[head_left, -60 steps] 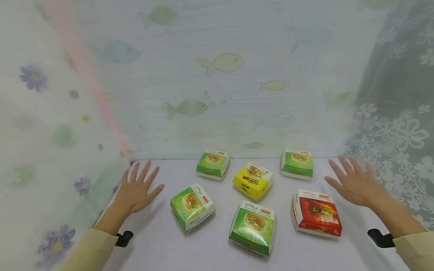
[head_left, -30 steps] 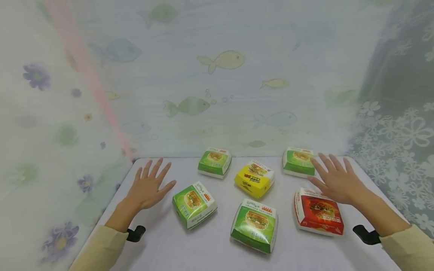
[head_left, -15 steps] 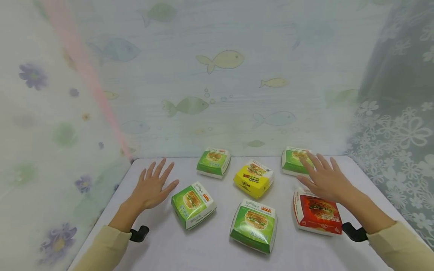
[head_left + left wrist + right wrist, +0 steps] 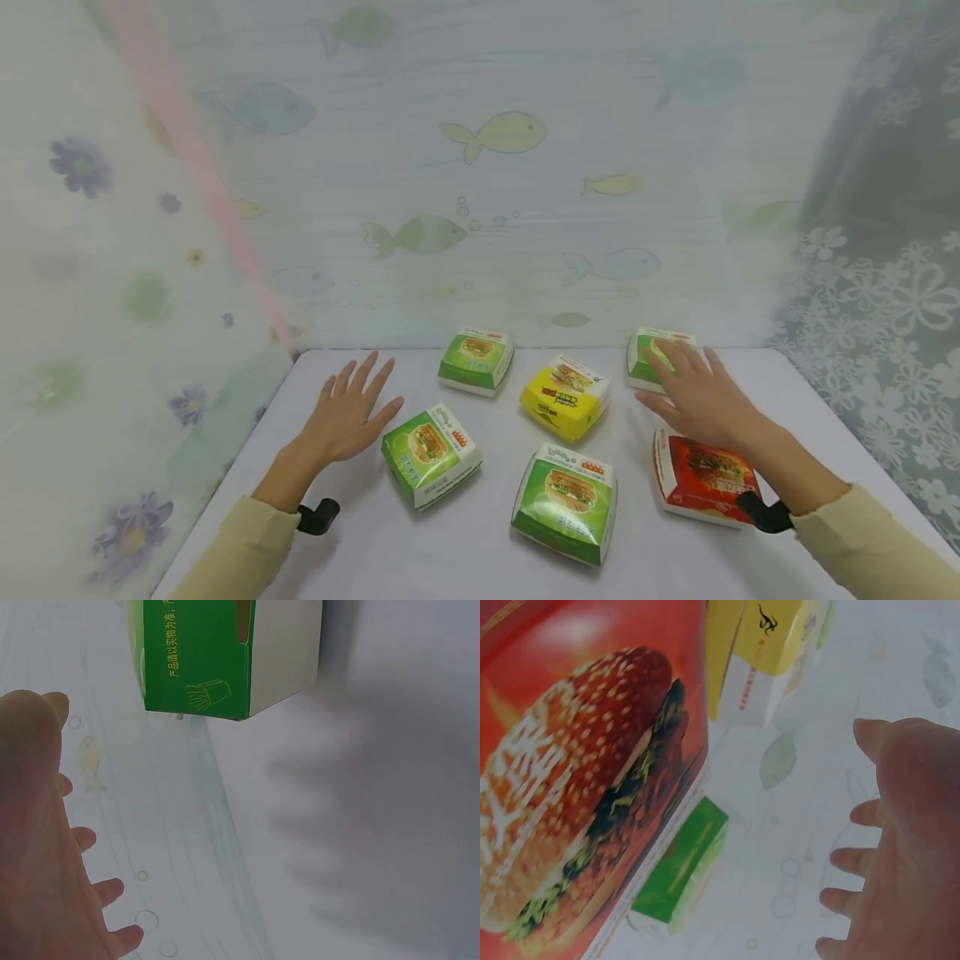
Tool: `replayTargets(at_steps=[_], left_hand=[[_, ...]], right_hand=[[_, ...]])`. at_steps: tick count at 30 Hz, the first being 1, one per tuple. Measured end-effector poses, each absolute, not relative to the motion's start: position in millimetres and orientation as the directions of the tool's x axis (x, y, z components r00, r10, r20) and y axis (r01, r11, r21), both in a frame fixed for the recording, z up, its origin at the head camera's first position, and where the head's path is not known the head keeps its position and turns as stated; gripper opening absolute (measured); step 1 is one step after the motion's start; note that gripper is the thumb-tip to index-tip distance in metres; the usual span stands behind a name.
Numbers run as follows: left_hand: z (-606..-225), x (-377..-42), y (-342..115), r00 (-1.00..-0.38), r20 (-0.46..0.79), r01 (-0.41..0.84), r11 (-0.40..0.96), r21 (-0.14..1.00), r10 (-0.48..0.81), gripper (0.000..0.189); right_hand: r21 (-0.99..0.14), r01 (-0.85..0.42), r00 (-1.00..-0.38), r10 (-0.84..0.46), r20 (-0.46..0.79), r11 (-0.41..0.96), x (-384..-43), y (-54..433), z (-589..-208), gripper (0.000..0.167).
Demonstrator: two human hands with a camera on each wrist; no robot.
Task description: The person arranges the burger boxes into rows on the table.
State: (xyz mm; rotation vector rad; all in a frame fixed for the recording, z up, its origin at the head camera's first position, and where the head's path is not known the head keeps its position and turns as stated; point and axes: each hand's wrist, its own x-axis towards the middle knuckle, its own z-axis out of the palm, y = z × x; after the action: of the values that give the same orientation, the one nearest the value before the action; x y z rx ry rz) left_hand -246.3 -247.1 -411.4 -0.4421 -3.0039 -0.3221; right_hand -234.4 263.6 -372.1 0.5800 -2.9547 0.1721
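Observation:
My left hand [image 4: 345,423] hovers palm down with fingers spread, left of a green burger box [image 4: 429,450]. In the left wrist view that green box stands beyond the thumb, and the hand's shadow falls on the table. My right hand [image 4: 697,400], fingers straight and spread, is held above the table between a red burger box [image 4: 705,475] and the far right green burger box [image 4: 647,354]. It overlaps parts of both in the head view. The right wrist view shows the red box close by, its burger picture large. Neither hand holds anything.
A yellow burger box [image 4: 562,400] sits mid-table. Another green burger box [image 4: 475,360] is at the back, and one more green burger box [image 4: 566,500] at the front centre. The white table [image 4: 420,550] meets a fish-print curtain [image 4: 495,250] behind and flowered curtains at both sides.
My right hand has moved left, from beyond the boxes to over the gap between the red and far green boxes. My left hand has shifted a little right. The boxes have stayed put.

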Motion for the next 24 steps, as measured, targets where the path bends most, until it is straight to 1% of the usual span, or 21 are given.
replayTargets(at_steps=[6,10,18,24], left_hand=[[-411.0,-247.9,-244.9,-0.943,0.159,0.319,0.930,0.183,0.292,0.075],[-409.5,-251.3,-241.5,-0.934,0.187,0.340,0.917,0.208,0.304,0.075],[-404.3,-259.0,-232.4,-0.949,0.134,0.314,0.895,0.317,0.285,0.078],[-397.4,-263.4,-226.9,-0.949,0.101,0.314,0.879,0.358,0.298,0.081]], right_hand=[[-0.094,-0.429,-0.894,-0.407,0.189,0.898,-235.8,252.4,-369.9,0.072],[-0.105,-0.445,-0.888,-0.422,0.184,0.889,-238.0,245.4,-368.3,0.074],[-0.159,-0.456,-0.887,-0.434,0.157,0.876,-243.4,233.7,-365.0,0.075],[-0.194,-0.460,-0.887,-0.439,0.141,0.867,-248.8,223.6,-362.5,0.075]])
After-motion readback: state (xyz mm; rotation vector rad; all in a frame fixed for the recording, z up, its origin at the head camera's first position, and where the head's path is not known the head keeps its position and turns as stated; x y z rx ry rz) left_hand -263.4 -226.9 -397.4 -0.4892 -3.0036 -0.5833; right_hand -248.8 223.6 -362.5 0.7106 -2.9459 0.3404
